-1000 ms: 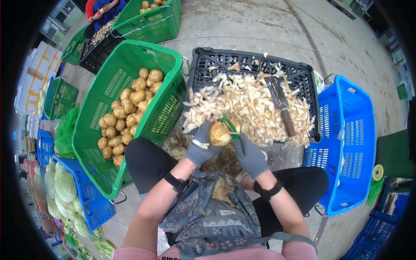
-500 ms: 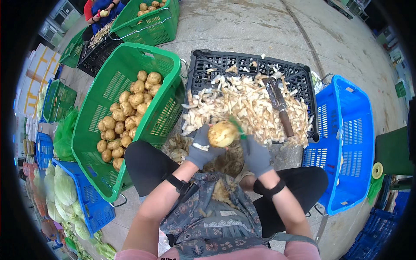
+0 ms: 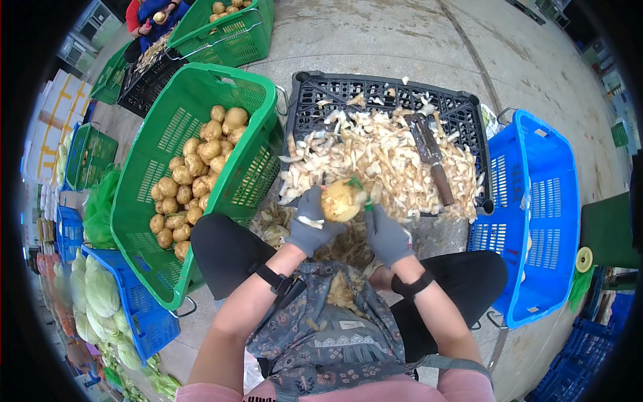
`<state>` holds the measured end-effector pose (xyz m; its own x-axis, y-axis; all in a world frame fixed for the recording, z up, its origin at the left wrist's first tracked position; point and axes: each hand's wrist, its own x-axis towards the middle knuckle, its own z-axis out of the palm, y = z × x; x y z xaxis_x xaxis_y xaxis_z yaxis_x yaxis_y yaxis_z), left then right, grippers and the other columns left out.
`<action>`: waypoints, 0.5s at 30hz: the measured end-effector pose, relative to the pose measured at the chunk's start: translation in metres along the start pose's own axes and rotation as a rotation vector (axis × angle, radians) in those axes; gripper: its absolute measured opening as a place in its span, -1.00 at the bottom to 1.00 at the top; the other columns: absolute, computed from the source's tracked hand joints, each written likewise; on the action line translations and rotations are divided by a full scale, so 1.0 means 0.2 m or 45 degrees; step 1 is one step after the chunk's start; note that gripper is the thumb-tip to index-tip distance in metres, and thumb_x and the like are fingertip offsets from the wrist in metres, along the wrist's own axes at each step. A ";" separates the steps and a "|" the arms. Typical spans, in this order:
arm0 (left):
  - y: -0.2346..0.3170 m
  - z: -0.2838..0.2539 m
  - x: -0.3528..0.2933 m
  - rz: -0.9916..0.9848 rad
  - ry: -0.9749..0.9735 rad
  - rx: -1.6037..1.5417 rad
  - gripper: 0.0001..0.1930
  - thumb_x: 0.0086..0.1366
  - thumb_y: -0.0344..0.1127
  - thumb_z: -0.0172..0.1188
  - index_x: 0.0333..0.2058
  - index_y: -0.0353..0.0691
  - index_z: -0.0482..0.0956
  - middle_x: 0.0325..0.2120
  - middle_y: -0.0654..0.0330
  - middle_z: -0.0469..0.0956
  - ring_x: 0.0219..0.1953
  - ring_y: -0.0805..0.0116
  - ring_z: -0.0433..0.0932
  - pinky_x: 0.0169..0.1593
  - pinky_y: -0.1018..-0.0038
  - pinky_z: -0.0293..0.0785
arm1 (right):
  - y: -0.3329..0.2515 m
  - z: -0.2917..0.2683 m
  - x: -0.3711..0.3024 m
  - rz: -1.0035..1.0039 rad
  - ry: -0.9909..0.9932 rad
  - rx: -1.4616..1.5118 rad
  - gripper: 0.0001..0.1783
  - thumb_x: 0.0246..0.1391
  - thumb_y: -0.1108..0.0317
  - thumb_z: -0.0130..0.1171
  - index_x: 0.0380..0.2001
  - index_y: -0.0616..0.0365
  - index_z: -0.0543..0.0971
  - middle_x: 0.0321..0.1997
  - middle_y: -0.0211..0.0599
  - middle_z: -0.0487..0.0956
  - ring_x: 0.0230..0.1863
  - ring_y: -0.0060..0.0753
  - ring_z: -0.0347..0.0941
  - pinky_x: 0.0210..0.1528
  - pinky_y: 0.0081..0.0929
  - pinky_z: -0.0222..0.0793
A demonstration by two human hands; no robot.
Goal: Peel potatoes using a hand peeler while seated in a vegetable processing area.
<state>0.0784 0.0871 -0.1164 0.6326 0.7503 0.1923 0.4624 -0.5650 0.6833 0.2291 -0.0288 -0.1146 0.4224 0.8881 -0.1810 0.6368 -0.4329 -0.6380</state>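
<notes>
1. Gripping a partly peeled potato [image 3: 339, 204] in the left hand [image 3: 311, 226] with fingers curled round its side, toward the left end of the black crate's [image 3: 375, 82] near edge.
2. Pinching a green peeler [image 3: 355, 182] in the nearly closed right hand [image 3: 388, 236], right up by the potato.
3. Lying on heaped peelings [image 3: 375, 151] near the crate's right edge: a brown-handled knife [image 3: 430, 157].
4. Beyond the far edge, wide concrete floor [image 3: 395, 33].
5. Tighter sideways: green basket [image 3: 258, 151] just past the left edge, blue basket [image 3: 564, 167] past the right.
</notes>
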 end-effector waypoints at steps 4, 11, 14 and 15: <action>-0.02 0.02 -0.01 -0.071 -0.024 -0.070 -0.16 -0.41 -0.12 0.52 -0.13 -0.35 0.28 -0.28 -0.04 0.39 -0.24 0.02 0.42 -0.18 0.27 0.39 | 0.07 0.04 0.01 0.100 0.044 -0.020 -0.69 0.19 0.11 -0.20 -0.28 0.16 0.33 -0.55 0.13 0.49 -0.45 0.22 0.43 -0.42 0.03 0.30; -0.07 0.01 -0.03 0.089 0.008 -0.035 -0.15 -0.40 -0.09 0.52 -0.14 -0.35 0.27 -0.29 -0.02 0.38 -0.25 0.06 0.42 -0.18 0.30 0.40 | 0.03 0.01 -0.02 0.126 0.035 -0.065 -0.71 0.17 0.13 -0.14 -0.27 0.15 0.32 -0.54 0.14 0.49 -0.47 0.20 0.44 -0.46 0.01 0.29; -0.07 0.00 -0.04 0.039 -0.003 -0.016 -0.18 -0.39 -0.13 0.52 -0.15 -0.36 0.27 -0.31 -0.04 0.39 -0.27 0.02 0.43 -0.22 0.31 0.41 | -0.12 -0.07 -0.09 -0.063 -0.056 0.027 -0.70 0.16 0.11 -0.12 -0.31 0.15 0.33 -0.54 0.14 0.49 -0.46 0.21 0.43 -0.45 0.01 0.30; -0.06 0.00 -0.04 0.032 -0.002 -0.017 -0.18 -0.39 -0.13 0.52 -0.15 -0.36 0.27 -0.31 -0.04 0.39 -0.27 0.02 0.43 -0.22 0.31 0.41 | -0.09 -0.05 -0.08 -0.064 -0.063 0.025 -0.70 0.16 0.11 -0.12 -0.31 0.15 0.33 -0.54 0.14 0.49 -0.46 0.21 0.43 -0.45 0.01 0.30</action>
<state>0.0677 0.0879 -0.1254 0.6449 0.7353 0.2085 0.4378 -0.5789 0.6879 0.2163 -0.0371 -0.0931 0.3577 0.9153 -0.1848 0.6432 -0.3850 -0.6619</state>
